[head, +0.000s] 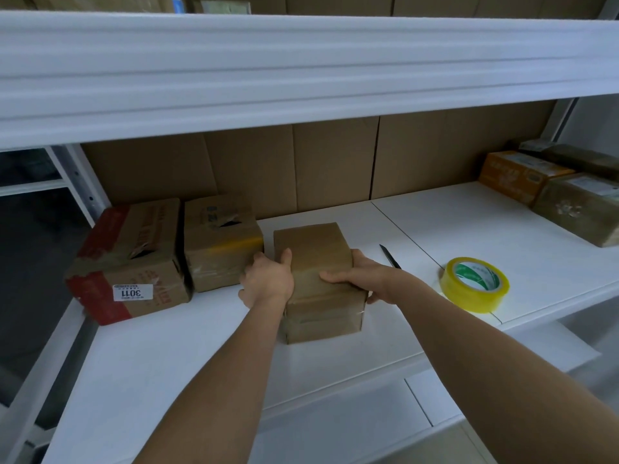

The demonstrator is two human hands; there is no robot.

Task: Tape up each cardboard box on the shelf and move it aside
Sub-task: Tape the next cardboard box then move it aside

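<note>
Cardboard box (313, 259), small, brown and already glossy with tape, sits near the front middle of the white shelf (452, 226), gripped from both sides. On its left side the left hand (268, 279) wraps the wall, thumb up on the top face and the other fingers curled down out of sight. From the right the right hand (363, 279) comes in with its fingers laid across the top of the box and its thumb down the right side (so both hands have hold of the same box).

Just left of it stand two bigger boxes side by side: a torn brown box (221, 242) close to the left hand, and beyond that a red-edged box (130, 259) with a white label reading 3011 upside down. To the right of the held box a dark pen (390, 256) lies flat on the shelf, partly behind the right hand. Farther right, near the front edge, a roll of yellow tape (475, 284) rests tilted. Well apart at the far right sit an orange box (519, 175) and a taped box (579, 209) next to it. Flattened cardboard sheets (301, 162) line the back of the shelf.
</note>
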